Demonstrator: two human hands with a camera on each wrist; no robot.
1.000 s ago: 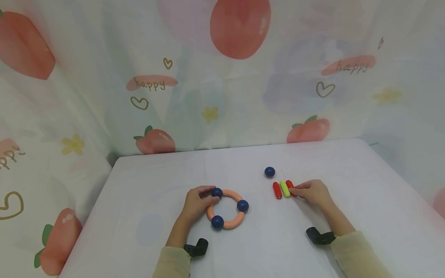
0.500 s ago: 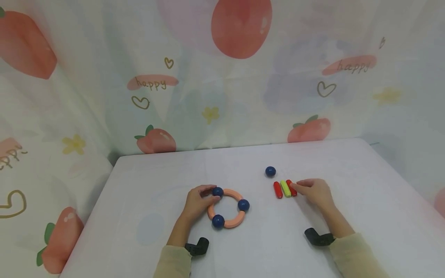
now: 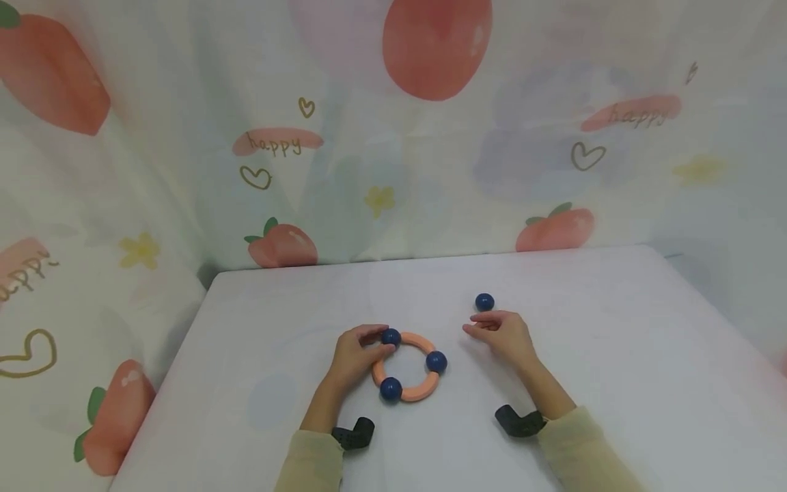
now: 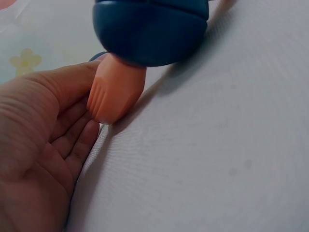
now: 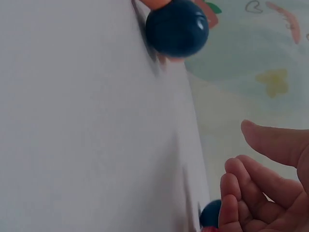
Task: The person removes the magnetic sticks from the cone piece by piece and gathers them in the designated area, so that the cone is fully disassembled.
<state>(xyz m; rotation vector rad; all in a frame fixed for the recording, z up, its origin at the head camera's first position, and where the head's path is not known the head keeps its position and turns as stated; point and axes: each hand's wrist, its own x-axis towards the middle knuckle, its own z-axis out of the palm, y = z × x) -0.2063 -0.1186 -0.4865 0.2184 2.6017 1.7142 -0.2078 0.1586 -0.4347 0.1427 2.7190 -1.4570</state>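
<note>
Three blue balls (image 3: 436, 361) already sit on the orange ring (image 3: 410, 339), one at the top, one at the right and one at the bottom. The ring lies flat on the white tabletop (image 3: 615, 355), close in front of you. That much looks done.

Your left hand (image 3: 352, 354) is at the ring's top left. Its thumb and fingers are curled round the ring just beside the top ball. In the left wrist view you can see the ridged orange end (image 4: 116, 92) resting against your fingers, with the ball (image 4: 149, 34) right above it. Your hand hides the left side of the ring, so I cannot tell if the ring is closed there.

One more ball, the loose ball (image 3: 484, 301), lies alone on the tabletop. It is well apart from the ring and just past your right hand (image 3: 503, 336). I think it is the piece left to add.

Your right hand lies between the ring and the loose ball. Its fingers (image 5: 231, 193) are loosely bent and the thumb sticks out. I cannot tell if it holds anything. A tiny bit of red peeks out by the fingers, too small to name
</note>
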